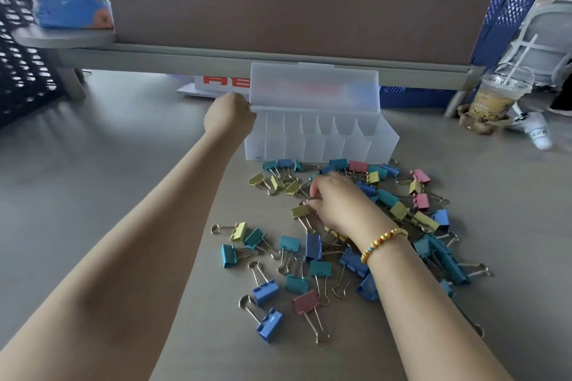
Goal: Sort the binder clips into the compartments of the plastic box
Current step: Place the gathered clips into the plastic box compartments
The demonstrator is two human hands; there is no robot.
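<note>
A translucent plastic box [382, 141] with several empty compartments stands at the middle of the table, its lid [314, 86] raised upright. My left hand [228, 116] grips the box's left rear corner at the lid hinge. In front of the box lies a scattered pile of binder clips [295, 260] in blue, teal, yellow and pink. My right hand [339, 199], with a beaded bracelet on the wrist, reaches into the pile and pinches a yellow binder clip [301, 211] with its fingertips.
A brown partition panel [297, 0] and a grey rail run behind the box. A plastic cup with a drink [495, 96] stands at the right, a small white cup [538, 134] lies beside it. A black mesh crate [21, 49] is at the left.
</note>
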